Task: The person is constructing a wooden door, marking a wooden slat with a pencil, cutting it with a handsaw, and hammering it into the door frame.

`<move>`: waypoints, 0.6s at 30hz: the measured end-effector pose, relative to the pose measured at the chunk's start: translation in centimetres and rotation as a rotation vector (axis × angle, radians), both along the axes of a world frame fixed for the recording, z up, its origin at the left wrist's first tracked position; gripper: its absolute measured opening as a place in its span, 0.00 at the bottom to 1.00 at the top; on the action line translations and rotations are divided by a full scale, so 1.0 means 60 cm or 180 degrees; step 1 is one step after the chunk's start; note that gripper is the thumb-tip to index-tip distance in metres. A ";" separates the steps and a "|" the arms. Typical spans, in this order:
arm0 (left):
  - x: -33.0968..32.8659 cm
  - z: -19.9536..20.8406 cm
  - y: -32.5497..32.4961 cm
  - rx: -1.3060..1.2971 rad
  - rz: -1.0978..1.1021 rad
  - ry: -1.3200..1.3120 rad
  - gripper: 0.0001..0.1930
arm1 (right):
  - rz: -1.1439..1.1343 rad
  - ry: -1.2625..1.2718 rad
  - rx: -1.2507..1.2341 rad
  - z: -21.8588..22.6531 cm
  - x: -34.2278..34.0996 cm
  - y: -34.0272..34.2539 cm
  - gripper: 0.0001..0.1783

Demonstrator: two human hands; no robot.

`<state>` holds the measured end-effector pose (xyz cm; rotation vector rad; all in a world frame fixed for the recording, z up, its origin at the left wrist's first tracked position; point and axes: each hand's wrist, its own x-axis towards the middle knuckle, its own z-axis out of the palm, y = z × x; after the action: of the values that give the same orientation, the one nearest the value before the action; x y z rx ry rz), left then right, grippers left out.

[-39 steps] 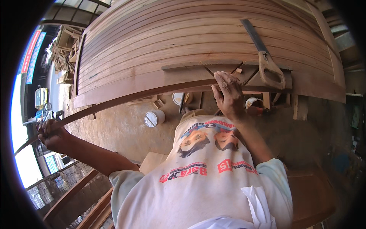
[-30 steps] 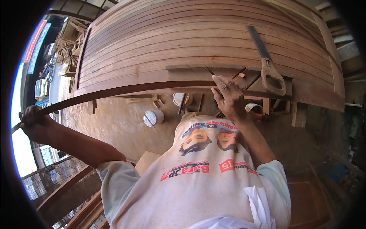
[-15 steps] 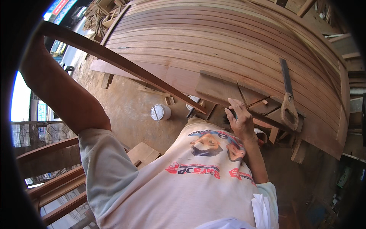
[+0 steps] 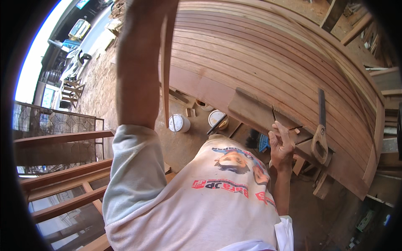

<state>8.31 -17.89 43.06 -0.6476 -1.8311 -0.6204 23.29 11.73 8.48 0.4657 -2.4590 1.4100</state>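
Observation:
My left arm [image 4: 138,71] is stretched up to the top edge, where its hand passes out of the picture. Right beside that forearm hangs a long brown wooden strip [image 4: 166,79], its lower end near a white bucket. My right hand [image 4: 282,146] is raised with fingers apart and nothing visible in it. It is at the near edge of a wooden mitre box [image 4: 255,109] with slanting saw cuts. A small wood offcut [image 4: 297,131] lies on the box. A handsaw [image 4: 320,144] with a wooden handle rests to the right, its dark blade pointing away.
A large slatted wooden panel [image 4: 251,54] spans the far side as a work surface. White buckets [image 4: 180,124] stand on the floor below, near a blue object [image 4: 263,143]. Wooden frames [image 4: 67,178] are at the left, and timber pieces [image 4: 356,29] are at the far right.
My left arm has swung right and upward, taking the wooden strip from a slant to nearly upright. The view has shifted left. My right hand stays by the mitre box.

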 end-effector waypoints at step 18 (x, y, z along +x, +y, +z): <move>-0.004 -0.156 0.152 0.0447 -0.1310 -0.0370 0.08 | -0.1807 0.0072 0.0357 0.052 0.004 0.181 0.23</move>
<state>8.05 -8.76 33.68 -0.9181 -1.7512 -1.0675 23.51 22.61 11.58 -0.1907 -2.3863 1.0262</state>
